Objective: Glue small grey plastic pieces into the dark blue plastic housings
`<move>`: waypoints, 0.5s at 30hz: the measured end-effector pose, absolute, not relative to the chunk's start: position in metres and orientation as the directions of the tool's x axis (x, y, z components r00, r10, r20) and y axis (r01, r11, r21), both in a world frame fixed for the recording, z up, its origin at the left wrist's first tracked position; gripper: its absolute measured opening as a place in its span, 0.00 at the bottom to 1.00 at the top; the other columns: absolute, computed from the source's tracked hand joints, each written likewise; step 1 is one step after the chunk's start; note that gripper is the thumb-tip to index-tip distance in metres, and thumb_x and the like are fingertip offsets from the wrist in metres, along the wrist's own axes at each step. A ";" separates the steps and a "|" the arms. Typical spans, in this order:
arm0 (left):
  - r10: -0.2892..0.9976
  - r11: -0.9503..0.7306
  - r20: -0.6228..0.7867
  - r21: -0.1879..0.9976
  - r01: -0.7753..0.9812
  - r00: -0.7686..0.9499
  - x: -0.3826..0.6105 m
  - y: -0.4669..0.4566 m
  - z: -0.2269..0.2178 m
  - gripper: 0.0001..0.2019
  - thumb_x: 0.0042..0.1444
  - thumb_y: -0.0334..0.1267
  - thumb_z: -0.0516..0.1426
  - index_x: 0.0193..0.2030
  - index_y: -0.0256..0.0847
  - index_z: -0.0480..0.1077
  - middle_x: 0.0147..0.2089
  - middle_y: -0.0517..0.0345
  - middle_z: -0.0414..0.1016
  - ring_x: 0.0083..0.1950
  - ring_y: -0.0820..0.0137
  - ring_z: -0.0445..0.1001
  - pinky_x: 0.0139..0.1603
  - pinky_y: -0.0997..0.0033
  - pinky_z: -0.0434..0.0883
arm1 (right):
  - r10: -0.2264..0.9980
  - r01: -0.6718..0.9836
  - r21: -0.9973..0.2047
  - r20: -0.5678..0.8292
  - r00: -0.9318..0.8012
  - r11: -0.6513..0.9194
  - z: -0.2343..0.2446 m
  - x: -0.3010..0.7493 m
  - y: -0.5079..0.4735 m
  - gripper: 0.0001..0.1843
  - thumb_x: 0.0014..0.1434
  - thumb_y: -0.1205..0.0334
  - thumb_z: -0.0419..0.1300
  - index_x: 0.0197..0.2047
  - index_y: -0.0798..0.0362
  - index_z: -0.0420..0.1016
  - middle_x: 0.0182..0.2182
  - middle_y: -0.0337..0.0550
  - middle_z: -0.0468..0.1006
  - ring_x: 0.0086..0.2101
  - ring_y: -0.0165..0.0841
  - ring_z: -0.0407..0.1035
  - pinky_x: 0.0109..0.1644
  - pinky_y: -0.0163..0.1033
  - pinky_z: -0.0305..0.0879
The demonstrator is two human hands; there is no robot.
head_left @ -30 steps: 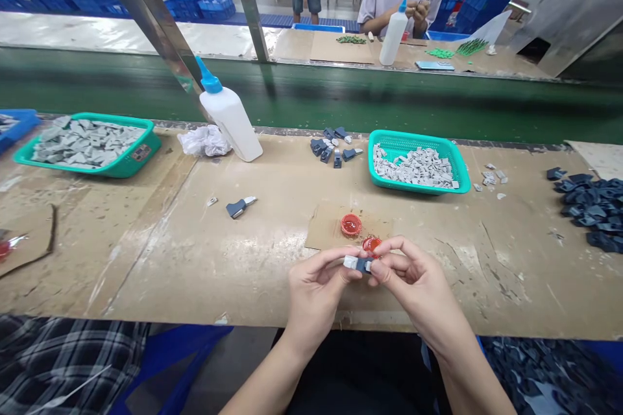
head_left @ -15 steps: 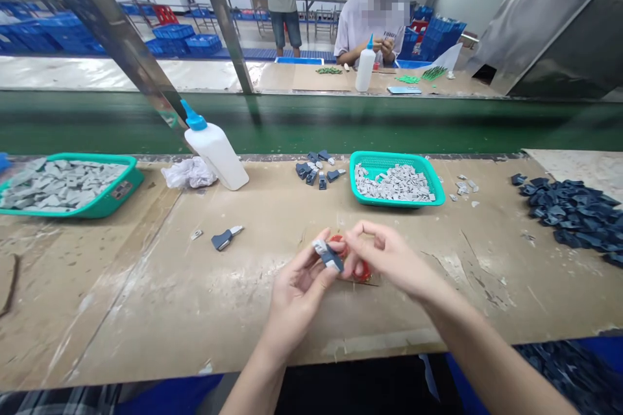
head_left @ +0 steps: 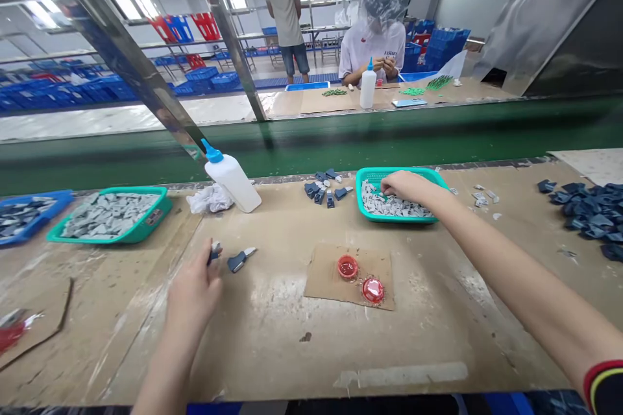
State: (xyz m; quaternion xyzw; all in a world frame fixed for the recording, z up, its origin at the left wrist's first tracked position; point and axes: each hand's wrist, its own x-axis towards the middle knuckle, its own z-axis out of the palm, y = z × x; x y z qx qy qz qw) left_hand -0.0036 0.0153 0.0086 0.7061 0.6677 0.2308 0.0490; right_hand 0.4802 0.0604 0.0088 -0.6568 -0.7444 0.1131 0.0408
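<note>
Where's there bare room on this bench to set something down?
Between the lone dark-blue part and the cardboard piece; also right of that cardboard, nearside of the right forearm. Far side's crowded: blue-nozzled bottle, dark-blue cluster, right turquoise basket.

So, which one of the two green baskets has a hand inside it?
The green basket on the right: the right hand is inside it, at the pale pieces. The green basket on the left has no hand in it.
</note>
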 end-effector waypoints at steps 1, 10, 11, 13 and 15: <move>0.965 -0.144 0.254 0.331 0.933 0.059 -0.003 0.022 0.009 0.23 0.53 0.34 0.51 0.58 0.41 0.66 0.50 0.43 0.76 0.52 0.48 0.72 0.50 0.51 0.67 | 0.985 0.970 -0.212 -0.099 -0.143 0.119 0.008 0.482 0.060 0.11 0.56 0.71 0.59 0.37 0.52 0.82 0.35 0.48 0.82 0.35 0.38 0.74 0.35 0.36 0.61; 0.854 -0.504 0.273 0.221 0.835 0.444 0.092 0.075 0.025 0.20 0.60 0.36 0.48 0.58 0.36 0.66 0.56 0.39 0.70 0.58 0.50 0.66 0.59 0.53 0.61 | 0.972 0.994 -0.083 -0.215 -0.093 0.077 0.017 0.479 0.060 0.08 0.51 0.75 0.61 0.28 0.55 0.81 0.30 0.52 0.82 0.31 0.41 0.75 0.34 0.39 0.64; 0.843 -0.529 0.258 0.229 0.817 0.473 0.109 0.081 0.027 0.20 0.60 0.36 0.49 0.57 0.37 0.67 0.54 0.40 0.71 0.57 0.51 0.67 0.58 0.55 0.62 | 0.971 0.996 -0.063 -0.224 -0.078 0.065 0.018 0.476 0.062 0.08 0.49 0.76 0.61 0.25 0.57 0.80 0.28 0.54 0.81 0.30 0.42 0.75 0.34 0.40 0.64; 0.821 -0.569 0.217 0.246 0.785 0.528 0.140 0.092 0.028 0.18 0.59 0.35 0.51 0.55 0.39 0.69 0.52 0.43 0.72 0.56 0.54 0.68 0.57 0.59 0.63 | 0.974 0.998 -0.028 -0.219 -0.053 0.048 0.020 0.469 0.062 0.10 0.48 0.78 0.60 0.21 0.59 0.78 0.26 0.57 0.80 0.31 0.44 0.75 0.34 0.42 0.64; 0.805 -0.592 0.171 0.270 0.759 0.568 0.166 0.103 0.026 0.17 0.56 0.35 0.56 0.52 0.40 0.71 0.51 0.45 0.72 0.55 0.54 0.68 0.56 0.61 0.64 | 0.983 0.999 -0.008 -0.179 -0.038 0.038 0.020 0.466 0.059 0.11 0.49 0.80 0.59 0.22 0.60 0.77 0.28 0.60 0.79 0.34 0.46 0.75 0.36 0.43 0.65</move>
